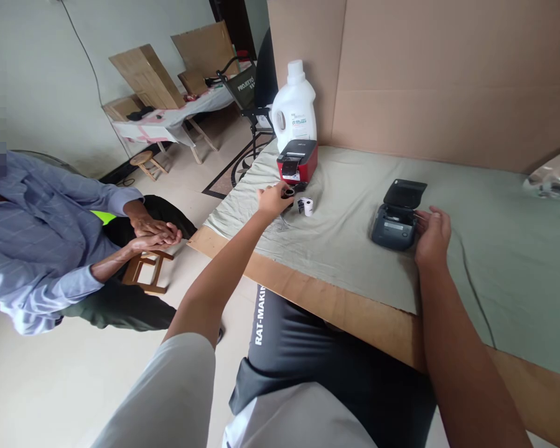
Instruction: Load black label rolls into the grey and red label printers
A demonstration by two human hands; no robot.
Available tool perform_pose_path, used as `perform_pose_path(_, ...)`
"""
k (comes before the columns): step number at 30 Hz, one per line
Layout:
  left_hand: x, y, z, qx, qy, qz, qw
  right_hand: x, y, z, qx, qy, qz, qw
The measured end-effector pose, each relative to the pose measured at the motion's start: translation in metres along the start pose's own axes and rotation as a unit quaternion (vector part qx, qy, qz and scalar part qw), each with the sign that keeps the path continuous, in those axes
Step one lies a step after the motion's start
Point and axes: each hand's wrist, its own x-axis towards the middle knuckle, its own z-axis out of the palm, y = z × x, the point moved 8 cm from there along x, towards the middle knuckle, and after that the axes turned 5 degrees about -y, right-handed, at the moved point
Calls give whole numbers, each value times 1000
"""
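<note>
left hand stretches far over the desk, fingers pinching a small dark roll beside the white paper roll. right hand, fingers loosely curled, touches the dark printer. shorts read "rat-makin".

Readable text in your view

Your dark shorts read "RAT-MAKIN"; the folding chair back reads "PROJEYO"; the bottle label is unreadable.

You have two small printers on the cloth: one red printer and one dark grey printer. There is one white paper roll and one white jug. Two stools stand on the floor: one far stool, one near stool.
</note>
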Motion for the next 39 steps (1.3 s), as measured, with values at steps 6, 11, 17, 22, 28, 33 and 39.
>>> perform_pose_path(6, -11, 5, -7, 111, 42, 27, 993, -1, -1, 1, -8, -5, -3, 1000)
perform_pose_path(11, -20, 6, -15, 64, 53, 4, 996, -2, -2, 2, 1, -3, 10, 1000)
perform_pose_path(17, -64, -10, -37, -47, 120, -14, 992, -2, -2, 2, 0, -8, 9, 1000)
perform_pose_path(22, -114, -74, -66, -199, 233, -68, 949, -3, -3, 3, 0, -4, 7, 1000)
perform_pose_path(28, -137, -129, -55, -153, 242, -154, 946, -2, -1, 2, -6, -8, -2, 1000)
perform_pose_path(33, -156, -124, -33, -144, 246, -194, 939, 0, 1, 2, -6, -11, -3, 1000)
perform_pose_path(39, -179, -65, -16, -111, 278, -55, 953, 0, -1, 2, -12, -3, -6, 1000)
